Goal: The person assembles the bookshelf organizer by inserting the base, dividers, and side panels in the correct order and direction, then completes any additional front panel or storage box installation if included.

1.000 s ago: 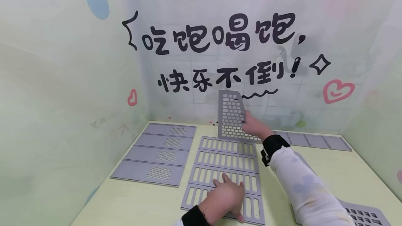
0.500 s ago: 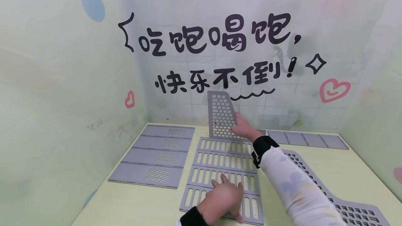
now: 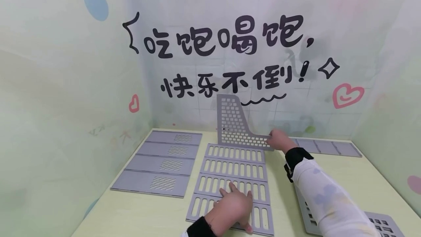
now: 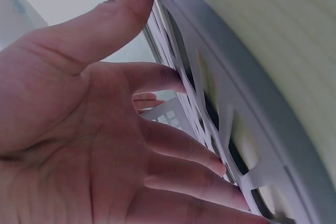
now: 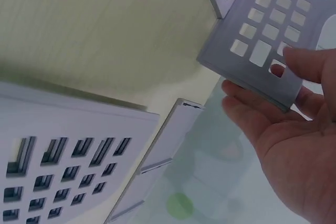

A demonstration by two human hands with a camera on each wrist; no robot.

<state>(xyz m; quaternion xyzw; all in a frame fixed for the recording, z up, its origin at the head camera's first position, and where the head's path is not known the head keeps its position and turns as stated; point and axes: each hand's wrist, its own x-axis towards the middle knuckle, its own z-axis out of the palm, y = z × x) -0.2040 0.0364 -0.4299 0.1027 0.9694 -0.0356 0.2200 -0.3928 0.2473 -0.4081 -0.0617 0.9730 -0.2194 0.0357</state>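
Observation:
In the head view, a grey panel with rows of long slots [image 3: 210,195] lies on the table. My left hand [image 3: 231,206] rests on its near part with fingers spread. The left wrist view shows those fingertips [image 4: 215,163] against the slotted face and the thumb at its edge. At the panel's far edge, an L-shaped grey panel with small rectangular holes [image 3: 244,123] stands upright, its tall side to the left. My right hand [image 3: 281,141] pinches the right end of its low arm. In the right wrist view, that hand [image 5: 299,129] has its thumb over the holes and fingers behind.
Left of the slotted panel lies a grey panel in several sections [image 3: 141,162] with hatched cutouts. A segmented grey strip [image 3: 325,147] lies along the back right edge. Another perforated panel [image 5: 68,111] lies at right, partly under my right sleeve [image 3: 329,196].
The upright L-shaped panel shifted left earlier. My right hand has then slid right, from its tall side to the end of its low arm. My left hand has stayed in place.

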